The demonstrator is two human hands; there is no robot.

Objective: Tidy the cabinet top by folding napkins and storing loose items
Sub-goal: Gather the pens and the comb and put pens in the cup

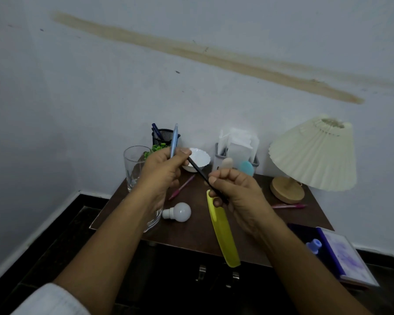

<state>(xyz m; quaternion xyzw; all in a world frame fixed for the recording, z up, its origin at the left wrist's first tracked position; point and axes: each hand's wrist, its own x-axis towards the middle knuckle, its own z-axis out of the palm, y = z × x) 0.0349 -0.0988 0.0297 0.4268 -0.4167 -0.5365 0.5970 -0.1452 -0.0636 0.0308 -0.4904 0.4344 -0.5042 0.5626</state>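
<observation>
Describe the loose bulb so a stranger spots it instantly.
Start at the dark brown cabinet top with the pleated lamp. Just left of the yellow comb lies the light bulb, on its side. It is the only white globe, its stubby base pointing left.

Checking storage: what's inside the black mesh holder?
Dark blue pens stick out of the mesh holder; a light blue pen and green plant cover its right side and base.
</observation>
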